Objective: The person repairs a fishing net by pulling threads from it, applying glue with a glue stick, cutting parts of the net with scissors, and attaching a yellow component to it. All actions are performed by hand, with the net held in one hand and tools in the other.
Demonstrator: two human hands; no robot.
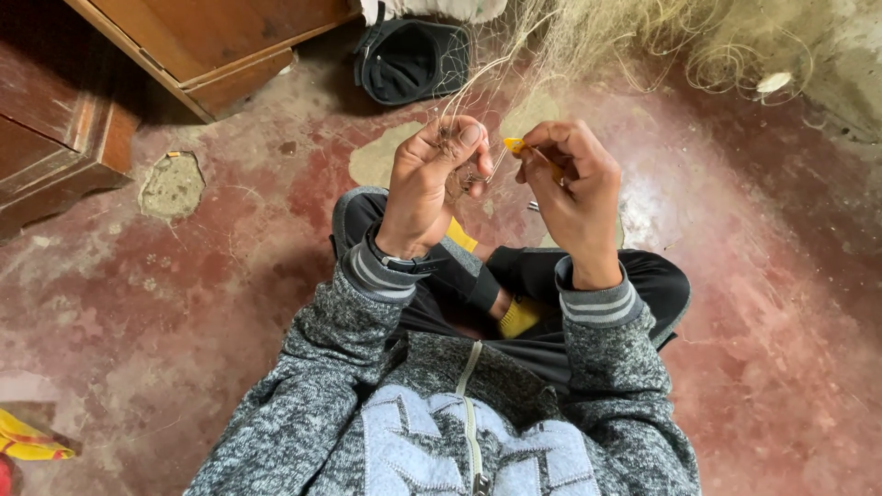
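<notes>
Head view only. We take the black bag (411, 59) at top centre as our landmark.

Left hand (430, 188) sits just below the bag, fingers curled shut, thumb and forefinger pinching a bunched bit of fine fishing net (551, 41). The net runs up from that pinch and spreads out to the right of the bag, a pale tangled heap against the wall. A black wrist band shows on the left wrist.

Right hand (571, 188) is below and to the right of the bag, close beside the left hand but not touching it as far as we can tell. Its fingers are closed around a small yellow netting needle (514, 145), tip pointing toward the left hand's pinch. A thin strand seems to run between the two hands; too fine for us to be sure.

The person sits cross-legged on the red worn floor (184, 303), well below the bag. Wooden furniture (202, 46) stands left of the bag.

Risks, as we judge them:
- mesh is very fine, so the needle tip could catch the wrong loop and snarl it;
- if the left pinch loosens, the bunched strands may slip and tension drops;
- loose net piled right of the bag could drag and tangle if pulled hard;
- the thin line could cut into fingers under a sharp tug.
</notes>
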